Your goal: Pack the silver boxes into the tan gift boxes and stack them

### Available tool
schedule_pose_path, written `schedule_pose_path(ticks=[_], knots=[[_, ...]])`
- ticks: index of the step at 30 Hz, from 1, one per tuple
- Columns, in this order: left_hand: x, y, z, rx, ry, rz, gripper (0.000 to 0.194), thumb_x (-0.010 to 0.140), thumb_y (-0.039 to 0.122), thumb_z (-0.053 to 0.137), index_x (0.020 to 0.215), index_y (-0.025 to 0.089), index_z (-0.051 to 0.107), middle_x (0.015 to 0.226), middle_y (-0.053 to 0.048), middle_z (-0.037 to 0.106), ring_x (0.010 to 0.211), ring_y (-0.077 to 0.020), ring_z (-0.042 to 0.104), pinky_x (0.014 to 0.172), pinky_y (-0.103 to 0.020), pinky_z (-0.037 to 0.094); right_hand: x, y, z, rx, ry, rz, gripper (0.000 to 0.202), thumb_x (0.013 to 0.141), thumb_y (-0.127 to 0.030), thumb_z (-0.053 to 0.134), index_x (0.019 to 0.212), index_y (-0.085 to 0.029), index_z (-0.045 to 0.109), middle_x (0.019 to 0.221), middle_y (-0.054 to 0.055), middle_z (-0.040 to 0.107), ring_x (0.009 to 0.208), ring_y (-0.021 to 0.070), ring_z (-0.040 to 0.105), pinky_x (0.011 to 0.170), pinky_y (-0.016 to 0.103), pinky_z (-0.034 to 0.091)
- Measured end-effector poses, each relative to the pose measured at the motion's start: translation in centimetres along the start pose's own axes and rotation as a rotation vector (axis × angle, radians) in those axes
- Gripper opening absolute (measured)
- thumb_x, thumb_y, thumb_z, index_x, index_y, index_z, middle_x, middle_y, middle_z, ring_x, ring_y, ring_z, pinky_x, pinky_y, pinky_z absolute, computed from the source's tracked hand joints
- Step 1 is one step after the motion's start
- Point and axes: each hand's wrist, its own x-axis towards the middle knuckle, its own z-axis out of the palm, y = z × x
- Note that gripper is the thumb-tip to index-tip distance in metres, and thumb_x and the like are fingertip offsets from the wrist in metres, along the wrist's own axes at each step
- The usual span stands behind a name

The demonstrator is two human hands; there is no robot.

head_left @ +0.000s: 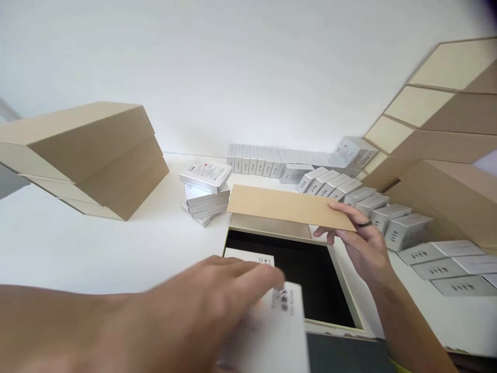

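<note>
An open box with a black inside [310, 274] lies in front of me, and a white printed carton [248, 255] is inside at its left. Over the box's near left part, my left hand [225, 305] grips another white carton [277, 336], blurred by motion. My right hand [359, 233] pinches the right end of a tan box flap [287, 207] between thumb and fingers and holds it above the far edge of the box.
Stacked tan boxes [101, 160] stand at the left, more tan boxes [446, 114] at the right. Behind the open box are a pile of white cartons [205, 176] and a row of cartons [254, 160]. Further cartons [407, 231] line the right side.
</note>
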Motion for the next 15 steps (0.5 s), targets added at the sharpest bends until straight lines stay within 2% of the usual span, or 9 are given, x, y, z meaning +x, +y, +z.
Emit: schedule_pose_path(ticks=[2,4,6,8,9,11,13,14,15], knots=[[3.0,1.9,3.5,-0.065,-0.134,0.006,0.066,0.069,0.056,0.079,0.128,0.039,0.056,0.117,-0.002,0.069,0.097,-0.0284,0.067,0.07,-0.043,0.06,0.0,-0.1,0.0,-0.009,-0.002,-0.006,0.039,0.088,-0.03,0.068,0.128,-0.03,0.065,0.107,0.004,0.067,0.081,0.0242,0.071,0.059,0.032,0.047],[7.2,3.4,5.2,0.004,-0.225,0.096,0.057,0.077,0.054,0.076,0.123,0.027,0.057,0.126,-0.012,0.062,0.11,-0.0332,0.062,0.089,-0.049,0.056,0.0,-0.3,-0.1,-0.014,-0.016,-0.001,0.039,0.089,-0.03,0.067,0.128,-0.029,0.064,0.106,0.005,0.067,0.083,0.0248,0.071,0.06,0.033,0.048],[10.8,4.5,5.6,0.064,-0.355,0.133,0.07,0.074,0.056,0.079,0.126,0.017,0.053,0.133,-0.02,0.057,0.122,-0.0371,0.056,0.102,-0.053,0.048,0.0,-0.4,-0.2,-0.013,-0.036,0.003,0.038,0.09,-0.031,0.066,0.128,-0.029,0.065,0.108,0.005,0.067,0.084,0.0246,0.07,0.062,0.033,0.049],[12.3,4.8,5.1,-0.013,-0.461,0.166,0.084,0.066,0.063,0.082,0.127,0.013,0.051,0.138,-0.021,0.053,0.13,-0.0389,0.051,0.107,-0.055,0.044,0.0,-0.4,-0.3,-0.008,-0.042,0.003,0.038,0.09,-0.031,0.067,0.127,-0.029,0.066,0.108,0.004,0.067,0.084,0.0239,0.07,0.062,0.033,0.049],[12.1,4.8,4.4,-0.076,-0.497,0.184,0.084,0.063,0.065,0.082,0.124,0.014,0.052,0.137,-0.019,0.055,0.129,-0.0381,0.052,0.107,-0.054,0.045,0.1,-0.4,-0.4,-0.005,-0.042,0.001,0.038,0.089,-0.031,0.068,0.127,-0.029,0.066,0.106,0.004,0.067,0.083,0.0237,0.071,0.061,0.032,0.049],[10.0,4.0,2.1,-0.149,-0.511,0.199,0.07,0.068,0.062,0.08,0.119,0.02,0.056,0.129,-0.012,0.062,0.121,-0.0321,0.06,0.099,-0.046,0.052,0.1,-0.2,-0.5,-0.007,-0.043,-0.003,0.039,0.089,-0.031,0.068,0.128,-0.028,0.065,0.101,0.004,0.069,0.082,0.0239,0.071,0.061,0.032,0.049],[6.6,2.3,-1.7,-0.121,-0.47,0.152,0.048,0.08,0.049,0.076,0.12,0.027,0.059,0.123,-0.004,0.066,0.111,-0.0232,0.066,0.086,-0.033,0.057,0.0,0.0,-0.8,-0.02,-0.045,-0.016,0.041,0.09,-0.03,0.067,0.13,-0.027,0.064,0.098,0.005,0.07,0.081,0.0246,0.071,0.062,0.032,0.049],[5.0,1.0,-4.0,-0.128,-0.46,0.146,0.048,0.079,0.048,0.077,0.121,0.034,0.059,0.123,0.001,0.068,0.107,-0.02,0.068,0.079,-0.029,0.057,0.0,0.1,-0.9,-0.029,-0.047,-0.023,0.041,0.091,-0.03,0.066,0.131,-0.026,0.063,0.098,0.006,0.071,0.081,0.025,0.071,0.063,0.033,0.049],[3.6,-0.6,-6.4,-0.132,-0.484,0.13,0.049,0.074,0.046,0.082,0.119,0.038,0.062,0.124,0.005,0.069,0.106,-0.0188,0.069,0.081,-0.029,0.057,0.0,0.2,-0.9,-0.036,-0.053,-0.03,0.041,0.091,-0.029,0.065,0.132,-0.026,0.063,0.099,0.007,0.071,0.082,0.0254,0.07,0.063,0.033,0.05]])
